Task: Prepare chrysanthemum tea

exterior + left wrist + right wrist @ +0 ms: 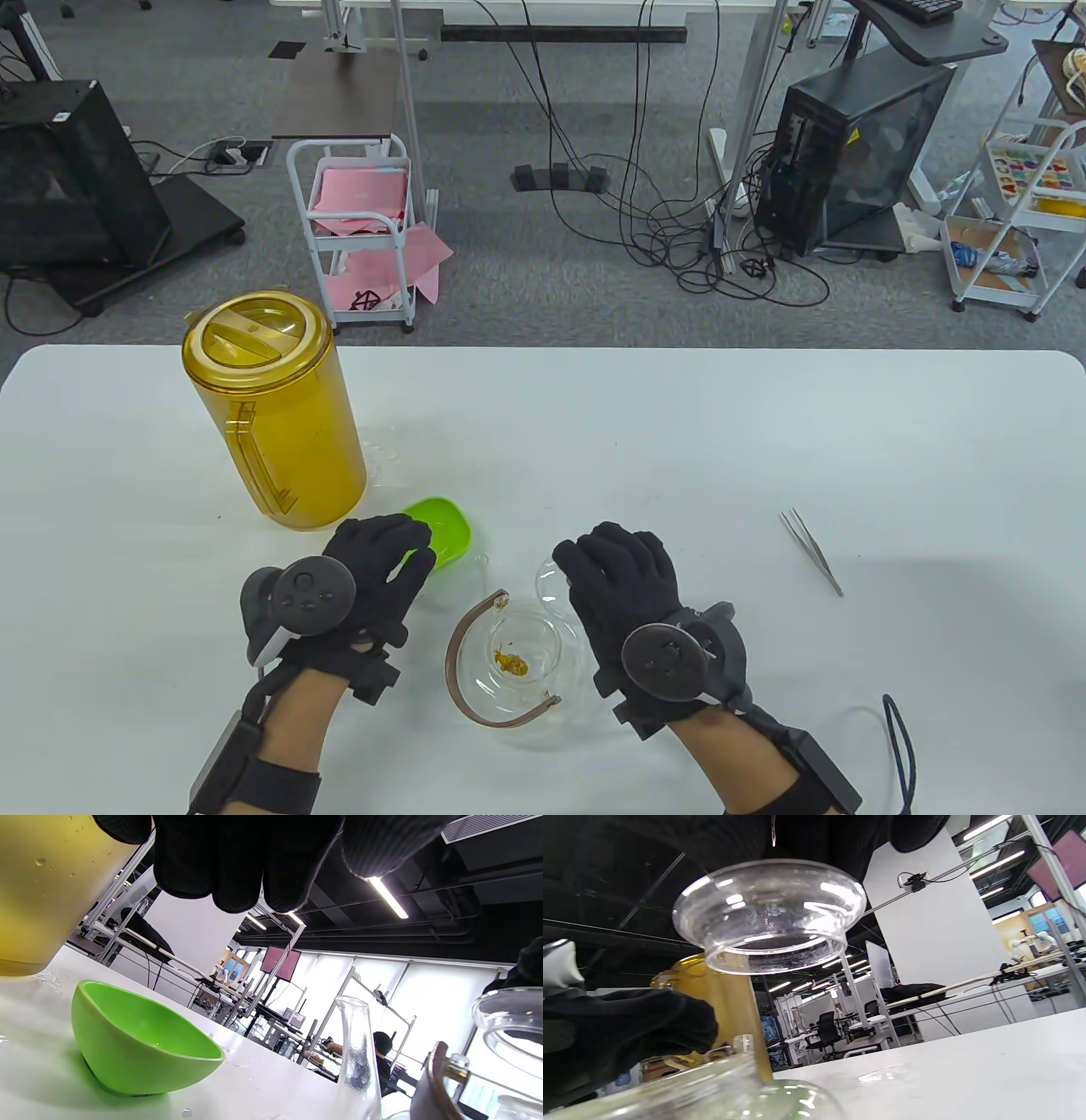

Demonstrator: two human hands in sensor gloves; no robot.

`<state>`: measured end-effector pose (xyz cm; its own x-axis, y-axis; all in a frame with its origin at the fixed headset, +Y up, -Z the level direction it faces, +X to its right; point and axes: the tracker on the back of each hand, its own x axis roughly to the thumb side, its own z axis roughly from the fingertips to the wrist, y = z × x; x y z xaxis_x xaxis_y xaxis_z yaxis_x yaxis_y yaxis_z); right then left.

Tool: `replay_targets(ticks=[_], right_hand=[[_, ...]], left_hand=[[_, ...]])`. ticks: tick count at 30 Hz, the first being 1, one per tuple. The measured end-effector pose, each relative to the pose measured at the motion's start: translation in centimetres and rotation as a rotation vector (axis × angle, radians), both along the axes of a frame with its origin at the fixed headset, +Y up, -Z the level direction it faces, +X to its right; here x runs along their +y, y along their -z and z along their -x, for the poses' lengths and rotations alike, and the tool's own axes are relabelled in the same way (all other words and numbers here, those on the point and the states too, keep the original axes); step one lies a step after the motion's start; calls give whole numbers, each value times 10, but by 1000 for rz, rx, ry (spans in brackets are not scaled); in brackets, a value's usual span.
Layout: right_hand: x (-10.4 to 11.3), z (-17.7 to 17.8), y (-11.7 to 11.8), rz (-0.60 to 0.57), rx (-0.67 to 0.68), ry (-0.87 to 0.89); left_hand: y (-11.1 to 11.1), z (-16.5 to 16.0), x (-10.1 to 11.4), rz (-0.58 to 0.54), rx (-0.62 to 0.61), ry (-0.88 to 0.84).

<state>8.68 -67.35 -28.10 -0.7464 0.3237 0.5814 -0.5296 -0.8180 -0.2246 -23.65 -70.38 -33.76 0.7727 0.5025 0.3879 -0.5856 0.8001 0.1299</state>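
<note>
White table (679,441) | teapot (509,662): chrysanthemum (511,660) | right grip (624,586) holds lid (768,916) | left grip (382,560) relaxed

Bright, even overhead light from ceiling strips (387,898); soft shadows on white table (594,441). Window backlight washes out left wrist view. Wide-angle edge bending; near glass lid (768,916) glares, blurred

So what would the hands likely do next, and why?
Probably set the glass lid aside on the table: the right hand holds it off the teapot, which has a flower inside but no visible water; the pitcher stands nearby.
</note>
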Motion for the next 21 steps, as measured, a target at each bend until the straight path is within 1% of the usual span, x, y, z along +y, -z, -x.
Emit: replay_targets(ticks=[4,14,21], right_hand=[[-2,11,-9,-11,46,-9],[-9,21,-12,7,98,-39],[-18,34,-17,23,147,-87]], left_hand=[[0,0,0,4,0,1],[0,0,0,13,-1,8],[0,0,0,19,-1,10]])
